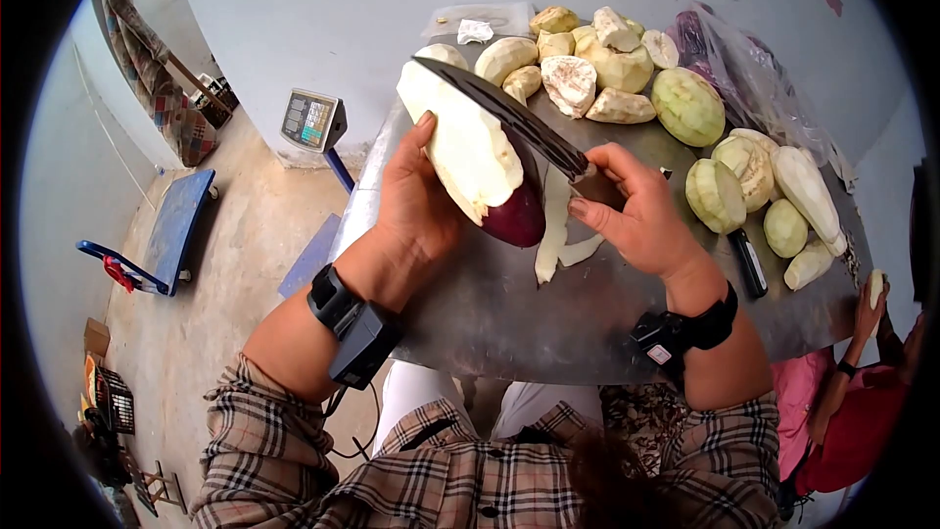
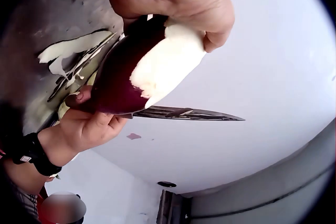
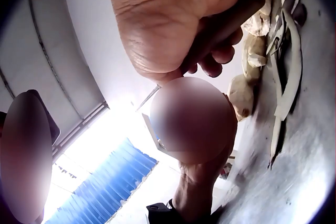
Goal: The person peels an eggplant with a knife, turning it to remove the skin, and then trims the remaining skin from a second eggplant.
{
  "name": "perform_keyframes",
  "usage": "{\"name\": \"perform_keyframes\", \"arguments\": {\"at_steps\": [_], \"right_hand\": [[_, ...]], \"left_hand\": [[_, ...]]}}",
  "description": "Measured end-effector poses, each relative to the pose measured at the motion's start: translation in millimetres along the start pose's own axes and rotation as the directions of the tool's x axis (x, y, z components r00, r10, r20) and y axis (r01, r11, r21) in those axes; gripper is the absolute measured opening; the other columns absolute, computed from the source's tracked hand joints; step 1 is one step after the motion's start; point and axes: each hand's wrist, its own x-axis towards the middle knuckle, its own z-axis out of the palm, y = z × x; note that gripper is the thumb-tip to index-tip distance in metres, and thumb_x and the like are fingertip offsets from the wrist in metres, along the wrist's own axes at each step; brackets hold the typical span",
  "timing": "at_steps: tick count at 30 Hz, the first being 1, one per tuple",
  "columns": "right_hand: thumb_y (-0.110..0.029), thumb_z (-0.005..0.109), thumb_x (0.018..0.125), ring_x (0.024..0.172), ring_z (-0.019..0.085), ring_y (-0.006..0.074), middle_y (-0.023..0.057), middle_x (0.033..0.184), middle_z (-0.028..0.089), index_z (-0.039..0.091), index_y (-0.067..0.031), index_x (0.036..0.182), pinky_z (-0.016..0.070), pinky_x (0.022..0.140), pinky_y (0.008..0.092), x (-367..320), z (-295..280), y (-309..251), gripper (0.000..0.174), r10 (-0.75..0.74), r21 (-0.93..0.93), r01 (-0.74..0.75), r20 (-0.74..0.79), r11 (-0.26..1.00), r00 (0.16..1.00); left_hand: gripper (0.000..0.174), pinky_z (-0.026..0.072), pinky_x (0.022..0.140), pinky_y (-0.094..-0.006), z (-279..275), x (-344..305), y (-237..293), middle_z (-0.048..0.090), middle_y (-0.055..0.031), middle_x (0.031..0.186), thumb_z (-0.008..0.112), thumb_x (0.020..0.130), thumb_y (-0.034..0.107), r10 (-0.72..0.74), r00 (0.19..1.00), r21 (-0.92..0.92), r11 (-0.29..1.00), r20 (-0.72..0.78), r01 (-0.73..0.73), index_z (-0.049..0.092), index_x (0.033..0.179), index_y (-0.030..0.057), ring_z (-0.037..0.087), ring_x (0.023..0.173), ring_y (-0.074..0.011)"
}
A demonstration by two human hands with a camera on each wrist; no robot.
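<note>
In the head view my left hand [image 1: 416, 198] grips a large eggplant [image 1: 460, 152] from its left side. White flesh shows along much of the eggplant, and dark purple skin [image 2: 113, 77] covers the rest. My right hand [image 1: 641, 214] holds a knife by its dark handle [image 3: 226, 27], fingers curled round it in the right wrist view. The long dark blade [image 1: 504, 113] slants up and left, overlapping the eggplant's right side in the head view. Below the eggplant, pale peel strips [image 1: 551, 240] lie on the metal table [image 1: 490, 323].
Several peeled eggplants [image 1: 690, 106] are grouped along the table's back and right. A plastic bag [image 1: 729, 54] with purple contents stands behind them. A black-handled tool [image 1: 749, 263] lies at the right. Another person [image 1: 852, 421] is at the right edge. A scale display [image 1: 313, 120] stands left.
</note>
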Motion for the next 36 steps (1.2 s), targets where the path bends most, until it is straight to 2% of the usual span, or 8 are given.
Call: {"name": "perform_keyframes", "arguments": {"at_steps": [3, 8, 11, 14, 21, 27, 33, 36], "right_hand": [[-0.017, 0.074, 0.08, 0.075, 0.061, 0.0244, 0.0142, 0.087, 0.063, 0.057, 0.0005, 0.113, 0.0489, 0.068, 0.0317, 3.2, -1.1, -2.7, 0.041, -0.337, -0.217, 0.331, 0.01, 0.918, 0.941], [-0.019, 0.074, 0.079, 0.07, 0.06, 0.0302, 0.0127, 0.083, 0.062, 0.06, -0.0043, 0.115, 0.0493, 0.065, 0.0343, 3.1, 4.2, -12.3, 0.041, -0.333, -0.252, 0.341, 0.072, 0.906, 0.94], [-0.023, 0.075, 0.078, 0.068, 0.06, 0.0306, 0.0114, 0.081, 0.062, 0.061, -0.0056, 0.112, 0.0493, 0.062, 0.0356, 2.7, 8.1, -15.3, 0.04, -0.361, -0.347, 0.367, 0.086, 0.863, 0.929], [-0.028, 0.075, 0.078, 0.066, 0.06, 0.0309, 0.011, 0.08, 0.061, 0.061, -0.0056, 0.107, 0.0487, 0.059, 0.0368, 1.2, 11.1, -15.4, 0.039, -0.369, -0.41, 0.386, 0.124, 0.826, 0.921], [-0.037, 0.073, 0.078, 0.065, 0.059, 0.032, 0.0112, 0.074, 0.058, 0.058, -0.0044, 0.091, 0.0473, 0.056, 0.0388, -1.8, 21.7, -18.8, 0.038, -0.337, -0.466, 0.363, 0.142, 0.806, 0.931], [-0.037, 0.075, 0.074, 0.062, 0.058, 0.0319, 0.0108, 0.069, 0.055, 0.051, -0.0051, 0.078, 0.0466, 0.054, 0.0391, -1.7, 28.0, -21.5, 0.04, -0.397, -0.469, 0.424, 0.16, 0.775, 0.904], [-0.038, 0.076, 0.072, 0.058, 0.058, 0.0319, 0.0098, 0.065, 0.055, 0.049, -0.0058, 0.074, 0.0462, 0.053, 0.0393, -3.4, 29.7, -21.7, 0.042, -0.392, -0.525, 0.411, 0.154, 0.745, 0.907], [-0.039, 0.077, 0.072, 0.057, 0.057, 0.0314, 0.0092, 0.064, 0.054, 0.049, -0.0063, 0.073, 0.0463, 0.052, 0.039, -3.3, 30.6, -23.0, 0.043, -0.421, -0.559, 0.416, 0.128, 0.717, 0.898]], "left_hand": [[0.062, 0.0416, 0.105, -0.0438, -4.2, 3.5, -0.3, 0.059, -0.0143, 0.126, 0.041, 0.095, 0.053, 0.078, 0.997, -0.025, 0.997, -0.004, -0.078, 0.048, 0.133, 0.0037, 0.056, 0.118, -0.0286], [0.058, 0.047, 0.098, -0.0444, -23.5, 14.4, -0.6, 0.063, -0.0126, 0.118, 0.044, 0.095, 0.053, 0.04, 0.989, -0.184, 0.983, 0.144, -0.013, 0.053, 0.128, 0.0063, 0.061, 0.108, -0.0283], [0.068, 0.0494, 0.093, -0.0531, -34.2, 22.9, -3.7, 0.059, -0.0244, 0.121, 0.046, 0.091, 0.06, 0.038, 0.986, -0.129, 0.992, 0.165, -0.017, 0.049, 0.134, 0.0069, 0.061, 0.105, -0.0381], [0.073, 0.05, 0.091, -0.054, -35.4, 26.3, -4.8, 0.056, -0.0304, 0.121, 0.042, 0.091, 0.064, 0.013, 0.986, -0.211, 0.977, 0.165, 0.022, 0.046, 0.137, 0.0071, 0.061, 0.104, -0.0419], [0.078, 0.0523, 0.087, -0.0509, -25.1, 14.4, -1.4, 0.058, -0.0292, 0.118, 0.038, 0.089, 0.07, -0.015, 0.973, -0.3, 0.95, 0.232, 0.086, 0.047, 0.135, 0.0079, 0.063, 0.099, -0.0389], [0.079, 0.0551, 0.081, -0.0457, -15.2, 6.8, -2.3, 0.062, -0.0252, 0.112, 0.036, 0.088, 0.072, -0.015, 0.977, -0.272, 0.96, 0.211, 0.073, 0.049, 0.132, 0.0081, 0.065, 0.094, -0.034], [0.074, 0.0562, 0.078, -0.0431, -15.8, 12.4, -3.2, 0.064, -0.0225, 0.105, 0.036, 0.09, 0.07, 0.035, 0.991, -0.247, 0.969, 0.131, -0.001, 0.052, 0.129, 0.0082, 0.066, 0.09, -0.0313], [0.073, 0.057, 0.076, -0.0429, -17.3, 11.2, -1.4, 0.065, -0.0223, 0.103, 0.035, 0.091, 0.068, 0.025, 0.979, -0.262, 0.965, 0.204, 0.03, 0.052, 0.128, 0.008, 0.066, 0.089, -0.0317]]}}
